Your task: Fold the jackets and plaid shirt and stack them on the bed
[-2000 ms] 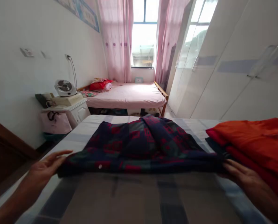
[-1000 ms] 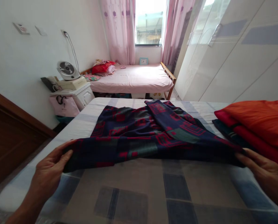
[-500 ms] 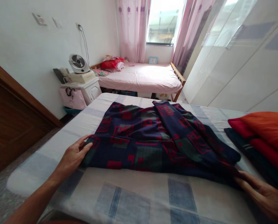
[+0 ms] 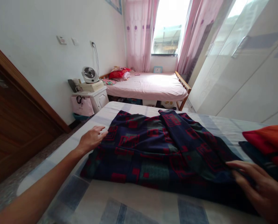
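Observation:
A navy garment (image 4: 139, 149) with red and green square patterns lies partly folded on the bed's sheet. A sleeve-like strip slants across its right half, and its front part is turned over into a flat band. Beside the garment's left edge, my left hand (image 4: 93, 137) hovers with fingers loosely apart, holding nothing. My right hand (image 4: 257, 183) is at the garment's right end, thumb and fingers closed on the dark cloth there. Part of that grip is lost in shadow.
Folded orange and red clothes (image 4: 267, 137) are stacked on the right of the bed (image 4: 120, 202). Beyond stand a small pink bed (image 4: 150, 85), a cabinet (image 4: 100, 99) with a fan (image 4: 90, 74), and a white wardrobe (image 4: 241, 74). A wooden door (image 4: 17, 133) is at left.
My left hand has let go of the garment's front left corner and moved up along its left edge. My right hand has shifted slightly up its right end. The view has tilted.

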The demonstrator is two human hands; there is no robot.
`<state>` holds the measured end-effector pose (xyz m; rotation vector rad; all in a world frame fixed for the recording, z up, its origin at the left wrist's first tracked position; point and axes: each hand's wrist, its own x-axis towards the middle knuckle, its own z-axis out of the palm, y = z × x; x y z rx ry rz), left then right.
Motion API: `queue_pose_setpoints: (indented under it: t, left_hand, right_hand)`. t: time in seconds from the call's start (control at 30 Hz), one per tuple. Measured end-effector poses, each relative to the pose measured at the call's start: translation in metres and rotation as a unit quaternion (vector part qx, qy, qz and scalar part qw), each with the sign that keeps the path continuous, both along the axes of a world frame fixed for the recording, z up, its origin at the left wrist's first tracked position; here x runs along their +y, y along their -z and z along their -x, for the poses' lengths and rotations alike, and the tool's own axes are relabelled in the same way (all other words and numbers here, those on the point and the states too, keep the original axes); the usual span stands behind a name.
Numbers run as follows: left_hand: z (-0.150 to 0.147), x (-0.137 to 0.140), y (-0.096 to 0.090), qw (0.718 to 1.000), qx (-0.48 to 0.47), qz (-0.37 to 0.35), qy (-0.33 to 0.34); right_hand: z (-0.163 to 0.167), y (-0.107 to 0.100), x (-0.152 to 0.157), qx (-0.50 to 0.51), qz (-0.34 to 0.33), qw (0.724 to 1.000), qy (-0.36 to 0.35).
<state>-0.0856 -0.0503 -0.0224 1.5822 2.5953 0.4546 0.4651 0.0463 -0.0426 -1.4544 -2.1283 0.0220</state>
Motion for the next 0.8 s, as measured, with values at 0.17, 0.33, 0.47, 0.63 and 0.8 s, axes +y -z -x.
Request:
queue_pose_setpoints:
  t: [0.17,0.33,0.47,0.63,0.8]
  left_hand:
    - [0.01,0.057,0.011,0.998,-0.013,0.065,-0.009]
    - [0.021,0.069,0.006,0.998,-0.023,0.057,-0.003]
    - [0.028,0.071,0.001,0.999,-0.009,0.006,-0.045]
    - [0.029,0.074,0.013,0.998,-0.049,0.024,-0.019]
    - [0.033,0.073,0.012,0.998,-0.066,0.014,-0.02]
  right_hand:
    - [0.061,0.029,0.009,-0.009,-0.023,0.991,-0.131]
    - [0.061,0.059,0.011,-0.062,-0.058,0.984,-0.157]
    - [0.057,0.059,0.011,-0.073,-0.068,0.982,-0.162]
    - [0.057,0.06,0.012,-0.077,-0.083,0.979,-0.169]
    - [0.058,0.058,0.012,-0.069,-0.09,0.978,-0.175]
